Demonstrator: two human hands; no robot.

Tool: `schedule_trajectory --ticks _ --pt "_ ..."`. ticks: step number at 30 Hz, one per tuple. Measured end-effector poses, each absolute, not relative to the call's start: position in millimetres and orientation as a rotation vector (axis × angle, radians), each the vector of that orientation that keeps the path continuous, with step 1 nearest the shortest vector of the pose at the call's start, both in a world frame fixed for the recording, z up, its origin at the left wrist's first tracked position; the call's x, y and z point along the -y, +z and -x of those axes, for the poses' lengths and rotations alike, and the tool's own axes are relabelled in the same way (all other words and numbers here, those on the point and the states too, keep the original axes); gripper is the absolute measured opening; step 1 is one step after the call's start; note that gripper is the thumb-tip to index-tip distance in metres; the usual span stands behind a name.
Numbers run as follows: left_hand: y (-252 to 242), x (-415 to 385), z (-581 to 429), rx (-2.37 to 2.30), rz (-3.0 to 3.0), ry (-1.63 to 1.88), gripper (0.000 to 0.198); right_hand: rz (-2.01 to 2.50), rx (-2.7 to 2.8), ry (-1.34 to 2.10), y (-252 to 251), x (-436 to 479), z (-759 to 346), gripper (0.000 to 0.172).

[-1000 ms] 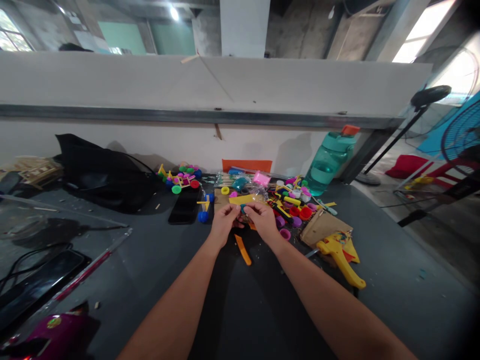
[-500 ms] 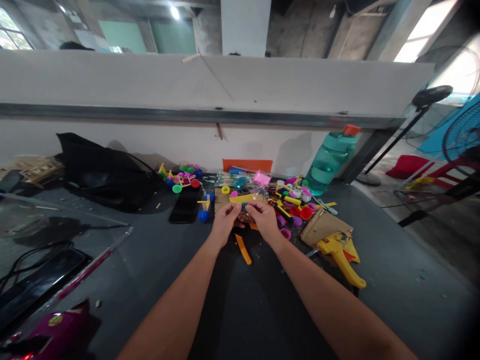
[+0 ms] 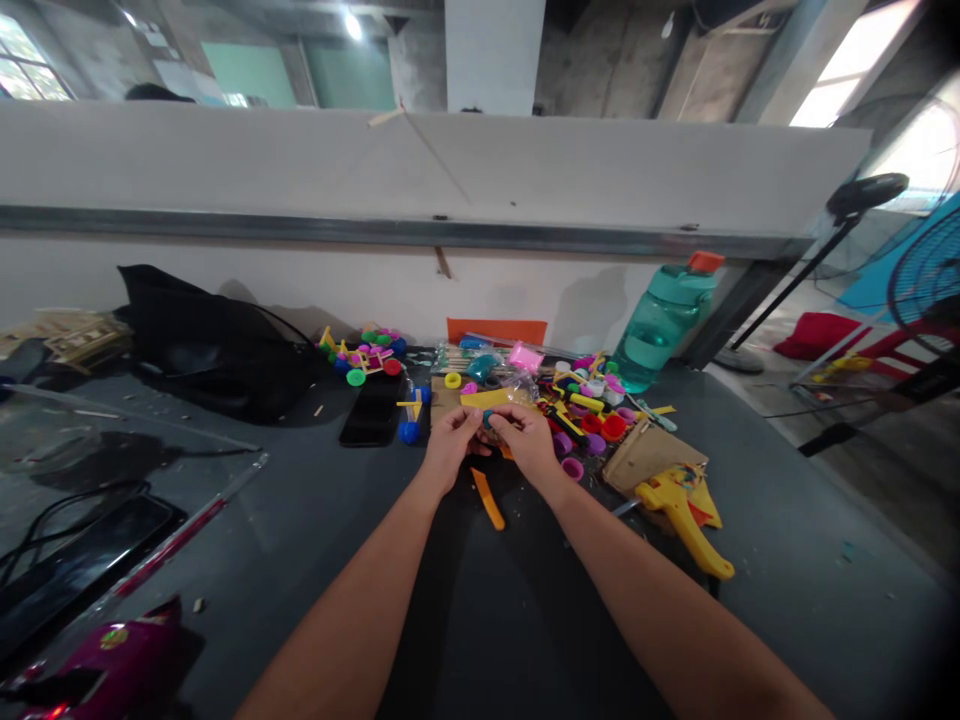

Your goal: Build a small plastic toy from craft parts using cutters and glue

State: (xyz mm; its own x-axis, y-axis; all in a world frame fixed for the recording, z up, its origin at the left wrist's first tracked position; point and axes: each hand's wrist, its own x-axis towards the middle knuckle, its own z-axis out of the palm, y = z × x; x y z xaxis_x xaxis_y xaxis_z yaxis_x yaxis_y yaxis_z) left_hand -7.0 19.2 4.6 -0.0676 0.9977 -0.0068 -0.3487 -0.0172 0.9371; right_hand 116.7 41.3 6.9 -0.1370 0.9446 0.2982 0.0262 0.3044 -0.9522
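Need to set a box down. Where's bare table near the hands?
Bare dark tabletop lies between the black phone and the left forearm. More lies right of the yellow plastic tool. Crowded: the colored caps and sticks beyond the right hand.

**Things Around the Teal Water Bottle (image 3: 660, 325) on the Desk (image 3: 787, 520)**

The bottle stands upright at the far edge of the desk and has an orange cap. To the right of the bottle, off the desk, are a black standing fan (image 3: 926, 275) and a red cushion (image 3: 814, 345) on the floor. Far to the left of the bottle lies a big black bag (image 3: 210, 345), and a black smartphone (image 3: 371, 415) is lying flat between them. Further left and nearer the camera, there is a dark tablet (image 3: 82, 550), and a magenta helmet (image 3: 97, 655) sits at the corner of the view.
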Motion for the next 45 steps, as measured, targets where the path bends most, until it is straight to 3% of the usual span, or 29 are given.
schedule_trajectory --ticks 10,18,35,41,45 --pt "5.2 -19.9 5.9 -1.016 -0.905 1.399 0.039 0.965 1.471 1.025 6.0 -40.1 -115.4 0.017" --pt "3.0 -19.9 7.3 -0.964 -0.916 1.396 0.033 0.983 1.623 0.645 0.5 -38.6 -116.9 0.016" --pt "0.8 -20.9 10.7 -0.906 -0.892 1.360 0.030 0.921 1.686 0.592 0.7 -37.2 -117.4 0.011" --pt "1.9 -21.3 10.7 -0.908 -0.831 1.389 0.031 0.948 1.702 0.591 1.7 -36.0 -116.6 0.019" --pt "2.9 -20.4 10.2 -0.904 -0.850 1.387 0.033 0.959 1.670 0.565 1.2 -36.1 -117.0 0.013"
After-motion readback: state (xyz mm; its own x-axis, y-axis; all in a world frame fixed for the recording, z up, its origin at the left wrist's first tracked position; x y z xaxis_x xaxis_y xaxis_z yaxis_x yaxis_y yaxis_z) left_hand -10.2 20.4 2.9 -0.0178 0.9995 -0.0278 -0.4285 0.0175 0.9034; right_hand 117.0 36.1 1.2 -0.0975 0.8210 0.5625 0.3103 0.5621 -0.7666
